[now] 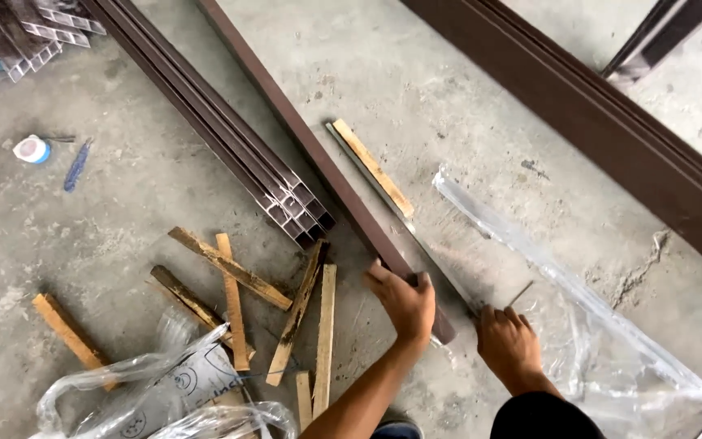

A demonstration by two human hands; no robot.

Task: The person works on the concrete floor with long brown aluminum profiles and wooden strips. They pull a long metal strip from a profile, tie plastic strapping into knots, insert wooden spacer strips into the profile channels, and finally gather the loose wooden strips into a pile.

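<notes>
- While the person crouches over the concrete floor, the left hand is closed over the near end of a long brown metal bar, fingers wrapped across its top.
- That bar runs from the lower middle of the frame diagonally up to the top edge, left of centre, lying flat on the floor.
- Just right of it, the right hand is curled into a loose fist, pinching the near end of a thin grey metal strip; whether anything else sits in that fist I cannot tell.
- The strip lies alongside the bar, close to it, reaching up toward a light wooden slat that rests against its far part.
- A long sheet of clear plastic wrap trails from mid-frame down to the lower right corner, passing just beside the right hand.
- Left of the bar, a bundle of brown square tubes lies parallel to it, open ends facing the viewer.
- Scattered wood offcuts lie in the lower left, some crossing one another, with more crumpled plastic below them.
- At the upper left sit a small white tape roll and a blue marker, well apart from both hands.
- A wide brown profile crosses the upper right.
</notes>
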